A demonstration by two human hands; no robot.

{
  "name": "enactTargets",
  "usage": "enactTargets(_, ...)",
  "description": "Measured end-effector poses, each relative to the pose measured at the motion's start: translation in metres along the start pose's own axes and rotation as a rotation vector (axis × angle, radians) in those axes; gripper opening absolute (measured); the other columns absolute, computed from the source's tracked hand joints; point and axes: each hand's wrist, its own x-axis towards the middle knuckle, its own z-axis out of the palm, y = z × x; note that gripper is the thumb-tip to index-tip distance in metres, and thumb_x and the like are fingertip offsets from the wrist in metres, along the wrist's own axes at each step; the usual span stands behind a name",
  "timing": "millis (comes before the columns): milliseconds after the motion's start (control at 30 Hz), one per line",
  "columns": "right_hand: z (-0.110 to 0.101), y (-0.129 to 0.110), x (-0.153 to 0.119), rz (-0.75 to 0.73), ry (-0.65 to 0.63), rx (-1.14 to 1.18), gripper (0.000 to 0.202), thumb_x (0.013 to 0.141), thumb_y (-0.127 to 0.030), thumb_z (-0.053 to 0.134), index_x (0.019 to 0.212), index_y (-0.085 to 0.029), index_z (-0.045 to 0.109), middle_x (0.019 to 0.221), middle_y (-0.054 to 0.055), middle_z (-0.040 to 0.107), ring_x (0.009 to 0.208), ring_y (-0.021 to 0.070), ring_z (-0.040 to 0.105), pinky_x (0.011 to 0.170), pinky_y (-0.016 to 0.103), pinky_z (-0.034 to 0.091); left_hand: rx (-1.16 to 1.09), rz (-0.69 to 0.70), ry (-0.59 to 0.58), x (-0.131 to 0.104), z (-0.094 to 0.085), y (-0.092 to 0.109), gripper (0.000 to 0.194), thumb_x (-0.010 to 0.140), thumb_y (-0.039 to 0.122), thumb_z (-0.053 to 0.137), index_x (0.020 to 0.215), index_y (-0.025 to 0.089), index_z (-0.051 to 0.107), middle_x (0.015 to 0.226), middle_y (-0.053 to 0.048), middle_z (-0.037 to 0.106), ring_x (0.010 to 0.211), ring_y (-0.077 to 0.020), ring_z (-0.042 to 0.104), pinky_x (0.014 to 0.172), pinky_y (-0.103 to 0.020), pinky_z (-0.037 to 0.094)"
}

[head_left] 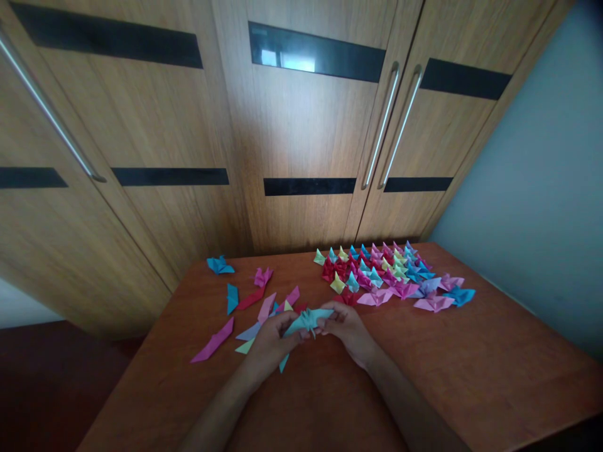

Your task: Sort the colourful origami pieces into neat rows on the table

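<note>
A pale turquoise origami piece [308, 320], folded with pointed wings and a pleated middle, is held just above the table by both hands. My left hand [272, 342] pinches its left wing between thumb and fingers. On the other side, my right hand [347, 329] grips the right wing, fingertips close to the centre folds. Beside and partly behind my left hand lie flat folded paper strips, among them a pink one [266, 307] and a lavender one [248, 332]. My left hand hides part of this pile.
Rows of finished-looking colourful origami pieces [377, 276] cover the table's back right. At the left lie a magenta strip [214, 342], a blue strip [232, 298], a red strip [251, 299] and a blue folded piece [220, 265]. A wooden wardrobe [301, 125] stands behind the table [424, 376].
</note>
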Motion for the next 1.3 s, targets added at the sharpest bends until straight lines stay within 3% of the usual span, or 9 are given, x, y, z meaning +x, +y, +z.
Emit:
enactTargets(200,-0.005,0.001,0.002,0.054,0.025,0.193,0.026,0.067,-0.028,0.078,0.087,-0.017,0.067,0.072,0.0,0.069,0.058,0.0081,0.061,0.053,0.017,0.043,-0.057,-0.059,0.045,-0.004,-0.003,0.002,0.021,0.073,0.035,0.069,0.082,0.016,0.066,0.075,-0.002,0.067,0.069,-0.015,0.058,0.065,-0.024,0.042)
enactTargets(367,-0.006,-0.001,0.002,0.092,0.009,0.357,0.023,0.07,-0.031,0.076,0.086,-0.016,0.068,0.065,-0.001,0.065,0.053,0.0062,0.057,0.051,0.016,0.043,-0.213,-0.075,0.011,-0.006,-0.004,0.001,0.024,0.072,0.036,0.072,0.081,0.014,0.067,0.077,-0.004,0.069,0.067,-0.0136,0.058,0.063,-0.023,0.043)
enactTargets(600,-0.006,-0.004,0.002,0.072,0.079,0.39,0.017,0.072,-0.028,0.075,0.077,-0.015,0.068,0.062,-0.002,0.063,0.051,0.005,0.053,0.05,0.015,0.042,-0.313,-0.122,-0.066,-0.004,-0.005,0.002,0.027,0.076,0.039,0.068,0.081,0.013,0.068,0.078,-0.008,0.071,0.058,-0.011,0.055,0.058,-0.022,0.041)
enactTargets(867,-0.006,-0.003,0.004,0.092,0.111,0.4,0.027,0.075,-0.04,0.07,0.069,-0.015,0.063,0.058,-0.001,0.062,0.048,0.0071,0.052,0.049,0.019,0.039,-0.359,-0.144,-0.146,-0.01,-0.011,0.011,0.026,0.077,0.037,0.067,0.081,0.012,0.069,0.082,-0.01,0.072,0.068,-0.0152,0.061,0.068,-0.027,0.046)
enactTargets(1000,-0.002,-0.001,0.004,0.05,0.14,0.213,0.034,0.078,-0.047,0.064,0.066,-0.015,0.061,0.06,0.002,0.064,0.049,0.0085,0.052,0.048,0.02,0.036,-0.366,-0.122,-0.036,-0.006,-0.014,0.008,0.025,0.078,0.037,0.066,0.081,0.012,0.067,0.083,-0.01,0.072,0.068,-0.015,0.061,0.068,-0.027,0.046)
enactTargets(1167,0.002,0.001,0.002,-0.122,0.247,-0.18,0.029,0.08,-0.046,0.059,0.071,-0.018,0.062,0.055,-0.002,0.059,0.05,0.0104,0.049,0.047,0.022,0.033,-0.225,-0.142,0.175,0.003,-0.018,0.0,0.027,0.074,0.04,0.067,0.075,0.013,0.067,0.074,-0.007,0.072,0.06,-0.0143,0.06,0.059,-0.023,0.042)
enactTargets(1300,0.005,0.003,-0.002,-0.34,0.321,-0.487,0.021,0.078,-0.038,0.064,0.065,-0.021,0.063,0.056,-0.002,0.056,0.052,0.0123,0.048,0.052,0.024,0.034,-0.131,-0.118,0.198,0.004,-0.015,0.001,0.028,0.073,0.042,0.065,0.073,0.014,0.068,0.066,-0.005,0.069,0.059,-0.015,0.059,0.056,-0.022,0.039)
